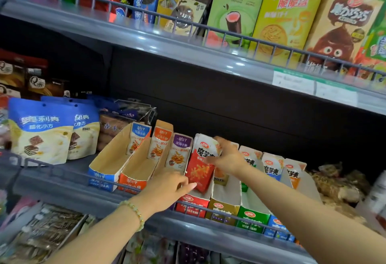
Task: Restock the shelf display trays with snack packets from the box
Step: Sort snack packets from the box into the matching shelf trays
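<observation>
Forearms nearest, both cut off by bottom edge, reaching up to middle shelf [58,188]. Bead bracelet [134,211] on left wrist. Left hand [167,188] loose, fingers mostly straight, gripping nothing; index tip right at lower edge of red packet [199,169], contact hard to judge. Right hand [227,159] pinching that packet's top right corner, thumb on front face, other fingers curled over top.

Red packet tilted, bottom end down inside red tray [193,204], upper part standing clear above it; readable as 魔芋爽 under small red oval logo. Gold tray [224,206] just right of it, contents mostly hidden behind right wrist. Then green tray [252,216] and right blue tray [275,231], front writing too blurred to read. Upright at back of that row: green packet [249,157], blue packet [271,166], orange packet [294,170], each showing part of 魔芋爽.

Left of hands, left blue tray [104,172] and orange tray [133,179], one packet standing at back of each, labelled 劲仔 深海小鱼. Purple packet [179,155] with same label, its tray hidden behind left hand.

Blue-and-cream bags [39,132] far left reading 奥利奥. Upper shelf: 奥利奥 on green box [236,6], 脆脆鲨 on yellow box [290,12]. Price tags [313,86] unreadable. Lower shelf goods blurred and cut off.
</observation>
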Tool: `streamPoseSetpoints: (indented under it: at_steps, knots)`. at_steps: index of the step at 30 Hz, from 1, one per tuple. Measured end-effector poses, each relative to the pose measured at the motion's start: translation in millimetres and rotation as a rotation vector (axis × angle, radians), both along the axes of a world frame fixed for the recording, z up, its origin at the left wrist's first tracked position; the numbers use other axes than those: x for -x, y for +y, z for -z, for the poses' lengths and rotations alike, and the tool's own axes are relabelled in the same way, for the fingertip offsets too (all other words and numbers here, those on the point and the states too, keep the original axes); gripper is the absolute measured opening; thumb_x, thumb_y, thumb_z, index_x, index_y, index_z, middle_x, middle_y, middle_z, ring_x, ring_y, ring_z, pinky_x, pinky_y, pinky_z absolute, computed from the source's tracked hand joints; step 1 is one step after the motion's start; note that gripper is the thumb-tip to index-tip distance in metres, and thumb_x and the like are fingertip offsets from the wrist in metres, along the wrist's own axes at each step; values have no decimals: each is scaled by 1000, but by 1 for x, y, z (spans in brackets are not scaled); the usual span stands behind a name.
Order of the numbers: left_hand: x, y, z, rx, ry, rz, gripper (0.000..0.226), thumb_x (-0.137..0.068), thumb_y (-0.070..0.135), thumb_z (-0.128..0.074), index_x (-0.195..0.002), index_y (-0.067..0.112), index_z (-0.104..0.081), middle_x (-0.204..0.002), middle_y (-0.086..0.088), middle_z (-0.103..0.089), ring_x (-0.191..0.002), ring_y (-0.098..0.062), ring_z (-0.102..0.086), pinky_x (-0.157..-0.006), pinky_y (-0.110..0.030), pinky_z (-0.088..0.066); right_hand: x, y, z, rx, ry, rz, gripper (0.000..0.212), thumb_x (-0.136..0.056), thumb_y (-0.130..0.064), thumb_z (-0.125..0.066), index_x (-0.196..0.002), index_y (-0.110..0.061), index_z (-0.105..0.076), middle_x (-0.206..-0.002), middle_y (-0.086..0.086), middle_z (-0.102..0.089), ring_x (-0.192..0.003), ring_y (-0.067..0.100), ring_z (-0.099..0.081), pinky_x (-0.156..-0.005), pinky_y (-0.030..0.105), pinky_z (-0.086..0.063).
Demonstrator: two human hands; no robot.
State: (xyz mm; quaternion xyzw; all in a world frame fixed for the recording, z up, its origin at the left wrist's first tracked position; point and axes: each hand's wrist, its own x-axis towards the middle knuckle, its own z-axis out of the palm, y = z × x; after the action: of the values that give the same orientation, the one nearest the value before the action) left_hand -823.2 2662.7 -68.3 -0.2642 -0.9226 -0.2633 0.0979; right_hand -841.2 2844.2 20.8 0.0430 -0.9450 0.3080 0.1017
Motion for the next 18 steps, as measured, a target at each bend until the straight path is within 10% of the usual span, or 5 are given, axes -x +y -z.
streamPoseSetpoints:
  at_steps: [18]
  knots:
    - [3,-2,6,-81,-28,86,43,-91,56,-43,-77,16,-48,-89,16,-48,-89,-1,-50,-76,-15,-43,30,5,25,-401,269,-141,77,-81,-25,-75,-145,-32,-33,-144,-4,-36,-134,16,-30,-113,37,-32]
